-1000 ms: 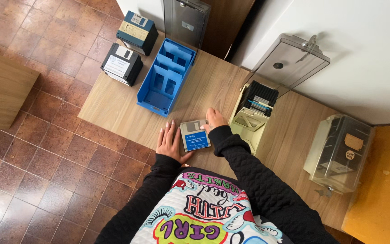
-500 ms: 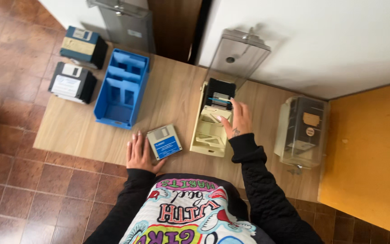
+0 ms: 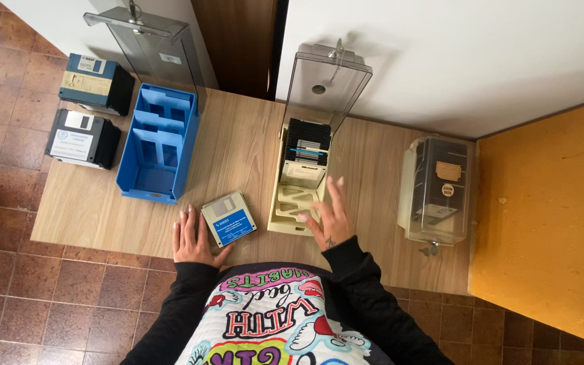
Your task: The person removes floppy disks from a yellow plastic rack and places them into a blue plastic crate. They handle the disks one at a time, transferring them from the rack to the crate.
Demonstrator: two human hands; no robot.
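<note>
A small stack of floppy disks (image 3: 229, 217) with a blue label lies on the wooden table (image 3: 238, 149) near its front edge. My left hand (image 3: 192, 238) rests flat just left of the stack, thumb touching it. My right hand (image 3: 330, 215) hovers open, fingers spread, at the right front corner of a beige disk box (image 3: 299, 196). That box has its clear lid (image 3: 326, 84) tipped up and holds several dark disks at its far end.
A blue empty disk tray (image 3: 159, 142) with a raised clear lid sits at the left. Two stacks of disks (image 3: 89, 111) lie at the far left edge. A closed clear-lidded box (image 3: 437, 189) stands at the right, beside an orange surface.
My right hand has drawn back from the disks deep in the beige box to its front right corner, fingers spread. The left hand stays beside the blue-labelled stack.
</note>
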